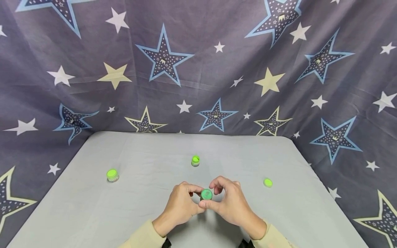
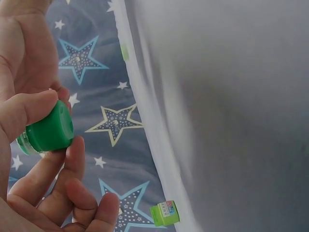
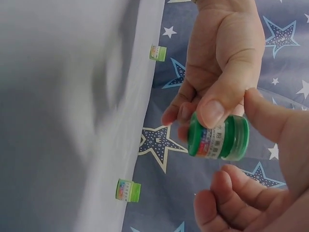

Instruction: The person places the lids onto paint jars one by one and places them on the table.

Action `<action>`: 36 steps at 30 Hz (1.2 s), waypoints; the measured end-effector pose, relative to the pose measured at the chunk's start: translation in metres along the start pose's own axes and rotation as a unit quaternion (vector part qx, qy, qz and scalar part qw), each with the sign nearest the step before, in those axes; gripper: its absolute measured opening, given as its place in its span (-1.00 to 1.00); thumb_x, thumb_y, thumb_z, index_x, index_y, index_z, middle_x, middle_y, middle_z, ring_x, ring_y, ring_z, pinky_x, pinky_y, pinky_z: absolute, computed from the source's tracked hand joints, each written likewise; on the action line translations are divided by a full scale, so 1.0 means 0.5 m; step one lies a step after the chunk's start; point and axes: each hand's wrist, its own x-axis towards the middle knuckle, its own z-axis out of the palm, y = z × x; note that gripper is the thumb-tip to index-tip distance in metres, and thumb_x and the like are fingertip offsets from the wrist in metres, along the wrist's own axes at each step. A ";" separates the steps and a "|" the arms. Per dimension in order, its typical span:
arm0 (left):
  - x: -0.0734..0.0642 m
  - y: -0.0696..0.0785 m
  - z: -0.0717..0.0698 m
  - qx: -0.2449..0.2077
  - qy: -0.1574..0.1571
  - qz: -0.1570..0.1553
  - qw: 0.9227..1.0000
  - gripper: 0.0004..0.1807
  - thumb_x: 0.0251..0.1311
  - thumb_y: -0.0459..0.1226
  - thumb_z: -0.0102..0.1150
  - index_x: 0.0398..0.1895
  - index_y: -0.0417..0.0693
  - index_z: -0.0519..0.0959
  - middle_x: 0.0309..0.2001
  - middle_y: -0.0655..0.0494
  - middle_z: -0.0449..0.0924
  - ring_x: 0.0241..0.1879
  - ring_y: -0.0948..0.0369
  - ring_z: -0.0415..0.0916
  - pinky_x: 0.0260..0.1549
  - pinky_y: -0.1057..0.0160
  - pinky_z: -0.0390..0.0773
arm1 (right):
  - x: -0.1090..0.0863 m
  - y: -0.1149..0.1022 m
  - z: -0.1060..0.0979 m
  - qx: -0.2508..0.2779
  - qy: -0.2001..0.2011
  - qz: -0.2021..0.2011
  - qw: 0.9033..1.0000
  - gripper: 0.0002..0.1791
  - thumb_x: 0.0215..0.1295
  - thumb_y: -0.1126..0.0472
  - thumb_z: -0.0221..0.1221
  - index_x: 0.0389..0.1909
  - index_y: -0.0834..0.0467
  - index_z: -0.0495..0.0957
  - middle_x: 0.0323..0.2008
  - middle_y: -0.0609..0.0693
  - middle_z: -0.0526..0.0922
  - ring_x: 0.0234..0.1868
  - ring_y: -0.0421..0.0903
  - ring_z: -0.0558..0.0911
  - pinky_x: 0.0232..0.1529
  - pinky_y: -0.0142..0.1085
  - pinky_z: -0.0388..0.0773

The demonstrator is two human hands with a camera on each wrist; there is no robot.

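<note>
My left hand (image 1: 183,202) pinches a small dark green paint jar (image 1: 206,194) between thumb and fingers, above the near middle of the table. A printed label and a clear rim at one end show on the jar (image 3: 212,140) in the right wrist view. My right hand (image 1: 232,201) is just beside it, thumb and fingers loosely bent around the jar's end. A gap shows between the right fingers (image 3: 231,193) and the jar; whether the right thumb touches it I cannot tell. In the left wrist view, the left thumb (image 2: 34,111) lies along the jar's green side.
A light green jar (image 1: 112,175) stands at the left of the grey-covered table (image 1: 149,155). Another light green jar (image 1: 195,161) stands beyond the hands. A flat light green round piece (image 1: 268,182), perhaps a lid, lies at the right. Star-patterned cloth (image 1: 198,86) hangs behind.
</note>
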 end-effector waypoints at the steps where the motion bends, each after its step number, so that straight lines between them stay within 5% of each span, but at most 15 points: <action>1: 0.000 0.000 0.000 0.001 0.000 0.001 1.000 -0.67 -0.17 -0.29 0.68 -0.27 0.17 0.82 -0.36 0.43 0.64 -0.24 0.18 0.48 -0.28 0.27 0.49 | 0.000 0.000 -0.001 0.000 0.000 -0.007 1.000 -0.46 -0.18 -0.17 0.62 -0.24 -0.07 0.59 -0.40 -0.13 0.61 -0.30 -0.10 0.56 -0.03 -0.14 0.24; 16: 0.001 -0.002 0.001 -0.004 0.001 -0.003 1.000 -0.71 -0.13 -0.20 0.67 -0.28 0.24 0.81 -0.36 0.44 0.65 -0.19 0.08 0.53 -0.29 0.27 0.51 | 0.000 0.007 -0.017 -0.015 -0.011 -0.119 0.993 -0.40 -0.07 0.21 0.61 0.06 -0.06 0.66 -0.16 -0.27 0.66 -0.15 -0.25 0.56 -0.04 -0.18 0.24; 36: 0.000 -0.001 0.003 0.000 0.002 0.001 1.000 -0.72 -0.14 -0.22 0.66 -0.28 0.19 0.82 -0.36 0.44 0.64 -0.21 0.11 0.53 -0.29 0.29 0.50 | 0.000 0.003 -0.014 0.002 -0.034 -0.112 0.993 -0.58 -0.01 0.29 0.56 -0.11 -0.09 0.72 -0.18 -0.37 0.68 -0.14 -0.20 0.61 -0.04 -0.16 0.21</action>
